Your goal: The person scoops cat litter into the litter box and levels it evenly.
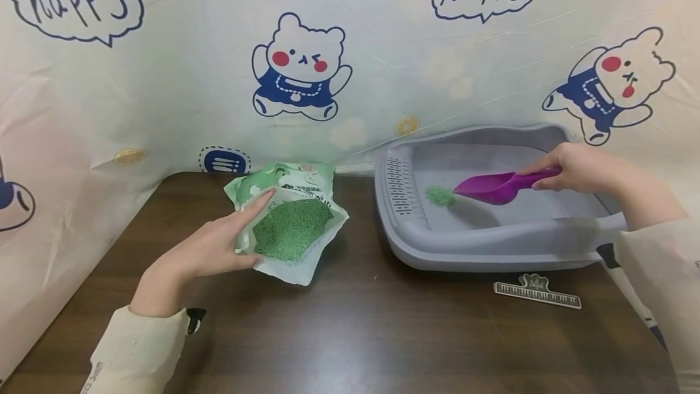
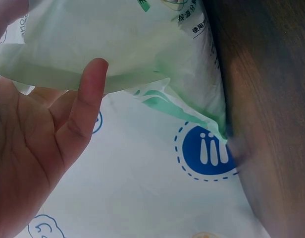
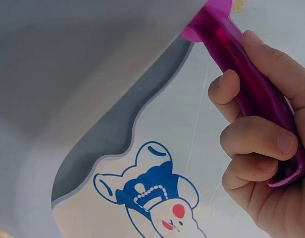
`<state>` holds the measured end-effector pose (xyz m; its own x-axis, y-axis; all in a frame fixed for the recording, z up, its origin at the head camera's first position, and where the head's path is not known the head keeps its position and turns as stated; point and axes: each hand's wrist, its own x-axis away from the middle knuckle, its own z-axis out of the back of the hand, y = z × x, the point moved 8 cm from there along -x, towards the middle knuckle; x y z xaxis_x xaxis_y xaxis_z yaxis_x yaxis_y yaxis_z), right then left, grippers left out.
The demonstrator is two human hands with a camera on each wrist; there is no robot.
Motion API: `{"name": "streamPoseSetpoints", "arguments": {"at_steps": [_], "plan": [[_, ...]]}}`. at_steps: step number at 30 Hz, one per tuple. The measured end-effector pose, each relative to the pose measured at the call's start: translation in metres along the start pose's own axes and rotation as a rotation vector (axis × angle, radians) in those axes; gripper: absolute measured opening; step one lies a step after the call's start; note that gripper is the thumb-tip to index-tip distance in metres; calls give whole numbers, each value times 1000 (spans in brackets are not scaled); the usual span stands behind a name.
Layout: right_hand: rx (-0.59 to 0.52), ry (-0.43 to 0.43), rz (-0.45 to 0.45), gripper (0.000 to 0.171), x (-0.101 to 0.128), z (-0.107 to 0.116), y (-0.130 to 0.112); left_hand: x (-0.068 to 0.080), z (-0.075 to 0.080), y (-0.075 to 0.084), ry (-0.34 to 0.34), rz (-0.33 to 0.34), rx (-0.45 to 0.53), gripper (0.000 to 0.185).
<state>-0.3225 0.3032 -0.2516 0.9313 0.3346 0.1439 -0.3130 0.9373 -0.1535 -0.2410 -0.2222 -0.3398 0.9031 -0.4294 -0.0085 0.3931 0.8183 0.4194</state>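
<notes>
Scoop over the tray
Right hand (image 1: 579,169) grips the scoop (image 1: 494,186) inside the tray (image 1: 492,248); left hand (image 1: 210,248), fingers straight, steadies the bag (image 1: 290,227) left of the tray.

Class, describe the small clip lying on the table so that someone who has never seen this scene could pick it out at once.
Start at the grey litter tray on the right of the dark wooden table. Just in front of its near wall, toward the right, lies the clip, flat on the wood. It is the only long, narrow, cream piece there, with a ruler-like edge and a small crest on top.
</notes>
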Motion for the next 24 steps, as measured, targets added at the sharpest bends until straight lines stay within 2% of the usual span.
{"name": "streamPoseSetpoints", "arguments": {"at_steps": [9, 15, 20, 24], "plan": [[3, 48, 63, 37, 11, 3, -6, -1, 1, 0, -8, 3, 1, 110], [-48, 101, 37, 38, 22, 2, -6, -1, -1, -1, -17, 12, 1, 110], [-47, 134, 26, 38, 28, 0, -9, -2, -2, -1, -18, 12, -1, 111], [-67, 182, 43, 39, 35, 0, -15, -4, -1, 0, -15, 13, 0, 111]]}}
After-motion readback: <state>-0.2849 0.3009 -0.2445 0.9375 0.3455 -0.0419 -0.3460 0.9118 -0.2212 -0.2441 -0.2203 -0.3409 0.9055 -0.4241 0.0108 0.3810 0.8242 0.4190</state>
